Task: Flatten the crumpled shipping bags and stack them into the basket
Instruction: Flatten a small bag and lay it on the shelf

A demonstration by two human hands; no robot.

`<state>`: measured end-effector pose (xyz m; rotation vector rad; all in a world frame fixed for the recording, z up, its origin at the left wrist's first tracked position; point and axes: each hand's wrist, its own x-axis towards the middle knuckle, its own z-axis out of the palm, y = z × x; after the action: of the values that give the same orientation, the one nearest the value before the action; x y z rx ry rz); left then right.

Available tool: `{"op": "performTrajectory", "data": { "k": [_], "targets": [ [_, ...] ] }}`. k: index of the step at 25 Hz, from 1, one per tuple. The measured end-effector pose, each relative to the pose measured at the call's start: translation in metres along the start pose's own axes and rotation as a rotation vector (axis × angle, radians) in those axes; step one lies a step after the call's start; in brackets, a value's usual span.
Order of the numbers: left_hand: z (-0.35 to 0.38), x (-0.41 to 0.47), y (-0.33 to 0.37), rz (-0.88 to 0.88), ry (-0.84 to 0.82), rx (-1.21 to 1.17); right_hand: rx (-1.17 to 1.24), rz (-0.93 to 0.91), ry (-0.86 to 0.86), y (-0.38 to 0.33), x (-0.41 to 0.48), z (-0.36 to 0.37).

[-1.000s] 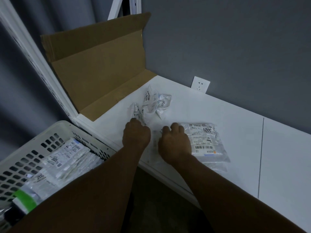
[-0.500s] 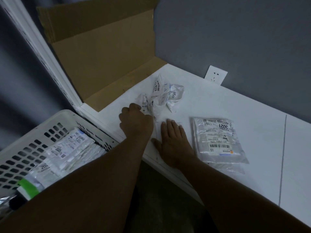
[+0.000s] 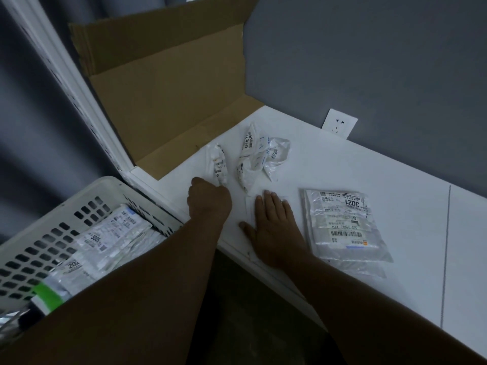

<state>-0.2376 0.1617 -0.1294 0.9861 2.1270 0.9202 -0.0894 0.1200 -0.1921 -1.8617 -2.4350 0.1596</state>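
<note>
Two crumpled white shipping bags lie on the white table: a small one and a larger one to its right. My left hand is curled into a fist at the small bag's near end and seems to grip it. My right hand lies flat with straight fingers, pressing a thin pale bag onto the table near its front edge. A flattened stack of labelled bags lies just right of that hand. The white perforated basket at lower left holds flattened bags.
An opened cardboard box flap stands against the back left corner behind the crumpled bags. A white shelf post runs down to the table's corner. A wall socket sits on the grey wall. My forearms cross the gap between basket and table.
My right hand has slid left off the flattened stack and now lies spread flat on the table. My left hand stays curled at the small crumpled bag.
</note>
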Motion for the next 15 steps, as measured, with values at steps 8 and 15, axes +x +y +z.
{"op": "performTrajectory", "data": {
  "k": [8, 15],
  "targets": [
    [-0.041, -0.032, 0.032, 0.113, -0.016, -0.275, 0.390, 0.101, 0.408, -0.022, 0.014, -0.080],
    [-0.051, -0.064, 0.035, 0.523, -0.096, -0.040, 0.457, 0.166, 0.344, -0.004, 0.006, -0.147]
  ]
}}
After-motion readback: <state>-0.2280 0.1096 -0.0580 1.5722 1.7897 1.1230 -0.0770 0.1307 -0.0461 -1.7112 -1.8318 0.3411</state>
